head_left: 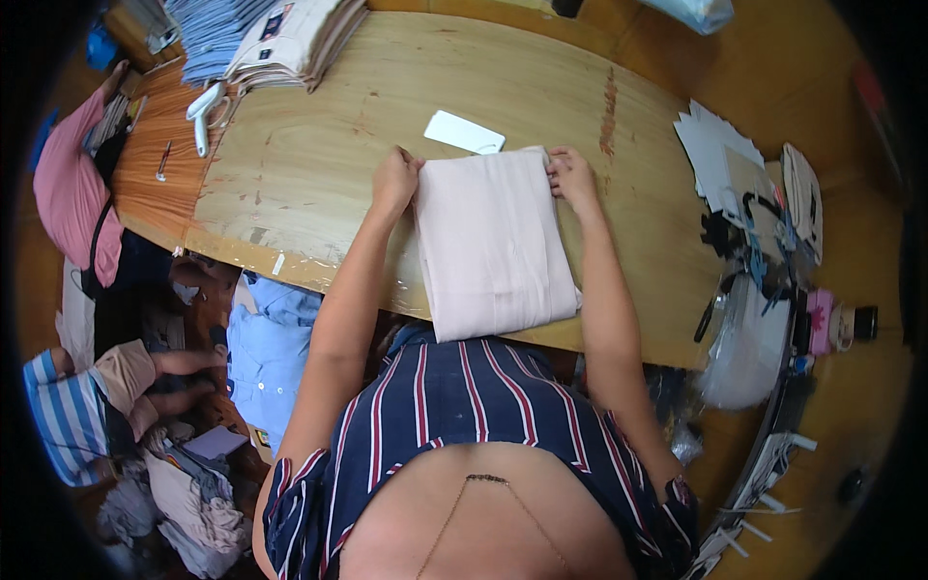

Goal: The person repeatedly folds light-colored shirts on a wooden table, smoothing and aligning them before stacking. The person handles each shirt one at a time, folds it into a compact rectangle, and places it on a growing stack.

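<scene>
Necklace (486, 478) nearest, well behind both hands | my left fingers (415, 163) pinch the folded cloth's (493, 251) far-left corner; right fingers (556, 167) touch its far-right edge, grip unclear | cloth on worktop (338, 87) between them, probably held so to stay square

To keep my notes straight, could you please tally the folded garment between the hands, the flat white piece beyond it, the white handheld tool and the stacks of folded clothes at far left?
Folded pale pink garment: 1
Flat white piece: 1
White handheld tool: 1
Clothes stacks: 2 (blue stack, light-coloured stack)
Total: 5
</scene>
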